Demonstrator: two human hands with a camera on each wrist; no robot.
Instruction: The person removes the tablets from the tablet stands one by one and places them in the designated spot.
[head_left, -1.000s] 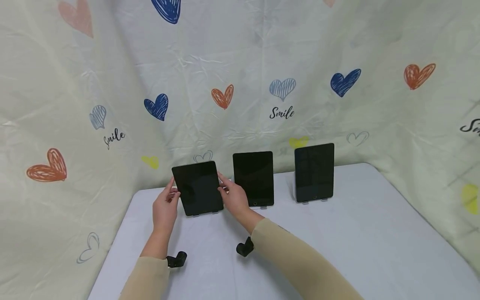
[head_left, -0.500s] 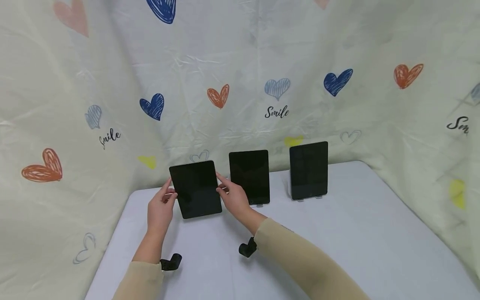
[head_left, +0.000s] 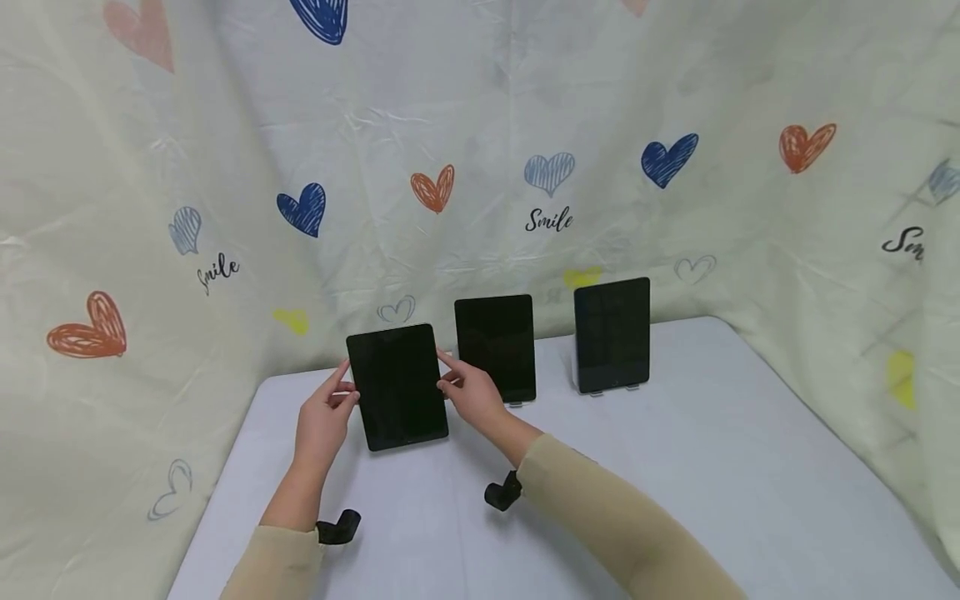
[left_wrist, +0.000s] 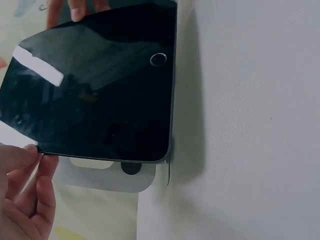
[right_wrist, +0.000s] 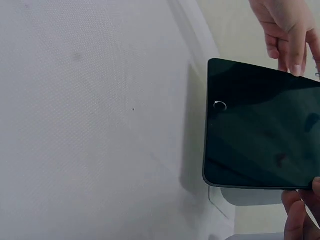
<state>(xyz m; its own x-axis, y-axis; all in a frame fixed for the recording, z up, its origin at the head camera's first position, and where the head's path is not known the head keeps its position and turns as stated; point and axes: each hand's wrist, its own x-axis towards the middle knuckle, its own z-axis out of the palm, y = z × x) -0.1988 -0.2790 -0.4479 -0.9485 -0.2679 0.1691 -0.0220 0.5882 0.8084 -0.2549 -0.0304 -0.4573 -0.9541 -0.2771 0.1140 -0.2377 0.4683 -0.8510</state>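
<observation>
A black tablet [head_left: 399, 387] with a dark screen stands nearly upright, slightly tilted, between both hands at the left of the table. My left hand [head_left: 322, 425] pinches its left edge, thumb on the front and fingers behind. On the opposite edge, my right hand [head_left: 476, 396] pinches it the same way. In the left wrist view, a pale stand [left_wrist: 117, 182] with a dark round pad shows partly behind the tablet. The round home button lies near the lower edge of the tablet [right_wrist: 260, 125] in the right wrist view, and a shadow falls on the tabletop below that edge.
Two more black tablets, a middle one [head_left: 496, 348] and a right one [head_left: 612, 336], lean on stands along the back of the white table [head_left: 675, 467]. A pale curtain [head_left: 480, 100] printed with hearts hangs behind. Black wrist cameras [head_left: 339, 527] sit at both cuffs.
Both hands have drawn the left tablet off its stand, forward and slightly down in the head view. The view has shifted a little; the other two tablets stay on their stands.
</observation>
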